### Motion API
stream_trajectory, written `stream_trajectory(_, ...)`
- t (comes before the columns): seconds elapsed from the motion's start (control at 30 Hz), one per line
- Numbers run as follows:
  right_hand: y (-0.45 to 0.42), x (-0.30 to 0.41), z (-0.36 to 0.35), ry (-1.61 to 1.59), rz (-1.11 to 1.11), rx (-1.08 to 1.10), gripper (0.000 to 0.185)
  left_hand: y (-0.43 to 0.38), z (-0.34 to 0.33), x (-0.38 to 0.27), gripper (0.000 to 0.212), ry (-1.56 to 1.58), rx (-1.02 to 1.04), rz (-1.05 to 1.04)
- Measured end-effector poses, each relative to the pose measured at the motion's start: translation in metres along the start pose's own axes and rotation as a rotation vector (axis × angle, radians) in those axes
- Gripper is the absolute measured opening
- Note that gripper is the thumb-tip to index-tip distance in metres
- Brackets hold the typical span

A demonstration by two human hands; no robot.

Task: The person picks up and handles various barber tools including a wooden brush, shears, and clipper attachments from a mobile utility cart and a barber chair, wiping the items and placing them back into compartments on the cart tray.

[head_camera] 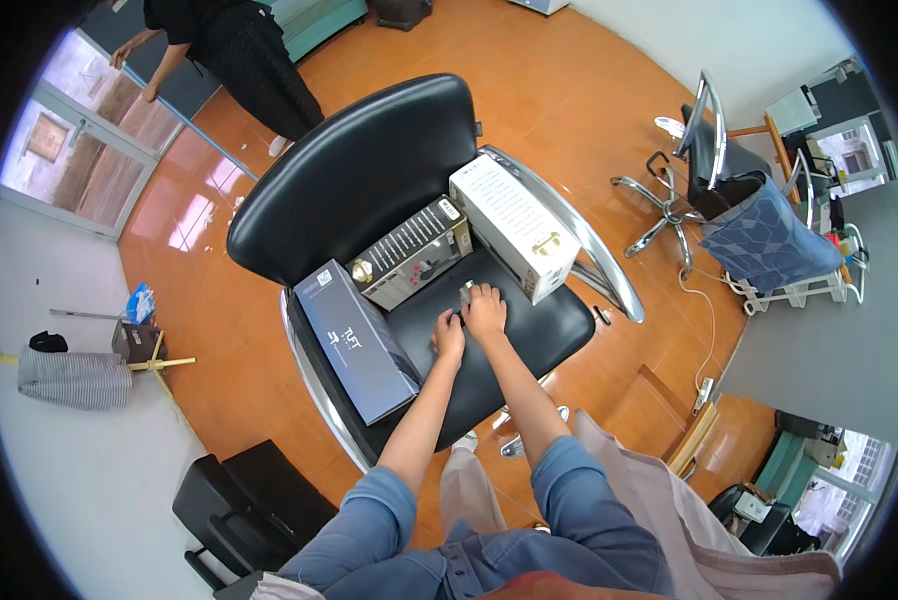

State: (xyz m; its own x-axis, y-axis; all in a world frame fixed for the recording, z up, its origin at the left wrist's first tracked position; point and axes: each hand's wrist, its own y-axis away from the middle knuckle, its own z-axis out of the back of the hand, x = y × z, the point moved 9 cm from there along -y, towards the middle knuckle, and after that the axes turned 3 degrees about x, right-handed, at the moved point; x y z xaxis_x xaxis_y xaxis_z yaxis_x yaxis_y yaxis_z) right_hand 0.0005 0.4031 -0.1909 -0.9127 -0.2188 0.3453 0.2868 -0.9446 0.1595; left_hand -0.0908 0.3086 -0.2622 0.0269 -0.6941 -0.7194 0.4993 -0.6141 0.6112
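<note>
A black padded salon chair (524, 330) with chrome armrests stands in front of me. My right hand (485, 311) is over its seat, with the fingers around a small metallic piece (465, 291) whose exact kind I cannot make out. Close beside it, my left hand (449, 337) has curled fingers; whether it grips anything is hidden. Three cartons rest on the seat around my hands: a blue-grey box (351, 322) on the left, a dark Wahl box (411, 251) against the backrest, and a tall white Wahl box (520, 217) along the right armrest.
Another person (231, 60) in dark clothes stands behind the chair, holding a long pole (201, 135). A second swivel chair (726, 150) and a cart draped with blue cloth (771, 232) are at right. A black case (246, 502) lies lower left; a cable (711, 315) crosses the floor.
</note>
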Motion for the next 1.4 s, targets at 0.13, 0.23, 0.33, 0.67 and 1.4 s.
stream_trajectory(0.13,-0.02,0.009,-0.017,0.195,-0.032,0.004,0.037,-0.011,-0.003,0.008,0.041,0.057,-0.043,0.05)
stream_trajectory(0.23,-0.028,0.01,-0.022,0.231,-0.075,-0.019,0.027,-0.005,-0.001,0.01,0.041,0.026,-0.097,0.124)
stream_trajectory(0.33,-0.031,-0.004,-0.029,0.173,-0.153,-0.054,0.022,0.012,0.009,-0.001,0.038,-0.009,-0.193,0.112)
stream_trajectory(0.67,0.037,-0.027,0.008,-0.902,-0.187,-0.213,0.021,0.089,-0.005,0.003,0.031,0.477,-0.057,-0.15)
stream_trajectory(1.4,0.361,0.12,0.19,-1.3,0.207,-0.164,0.032,0.332,0.157,-0.038,0.037,0.161,0.954,-0.055)
